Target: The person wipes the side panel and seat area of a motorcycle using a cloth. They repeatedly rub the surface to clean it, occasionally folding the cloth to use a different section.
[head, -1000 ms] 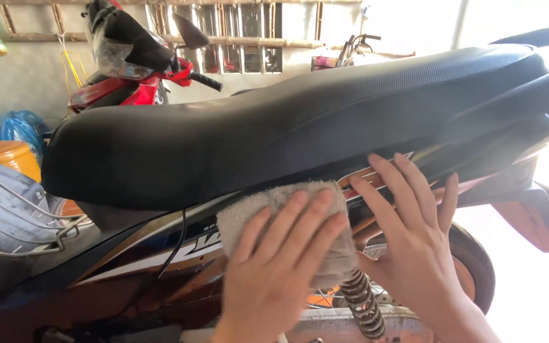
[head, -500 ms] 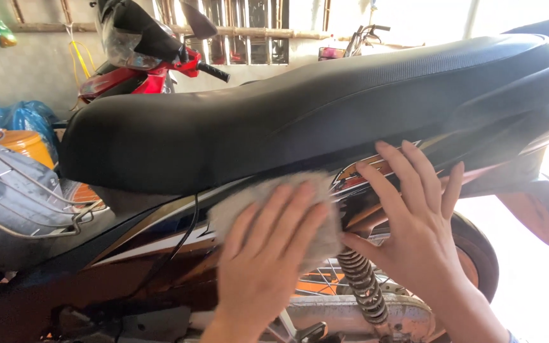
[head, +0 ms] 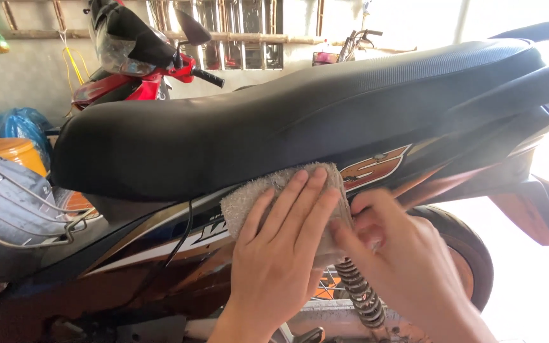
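A: What is being seen, from the biggest thing down?

B: A motorbike (head: 414, 159) is being shown side-on, its long black seat (head: 300, 121) filling the middle. A red scooter (head: 135, 70) is being glimpsed behind it, and a wire basket (head: 14, 209) at the left edge.

A: And the cloth?

B: A grey cloth (head: 268, 190) is being pressed flat against the side panel, just under the seat, by the left hand (head: 281, 260). No closed grip is being used there: the fingers are being kept spread.

A: The right hand?

B: The right hand (head: 401, 260) is being held at the cloth's right edge, fingers curled; whether the cloth is being pinched cannot be told.
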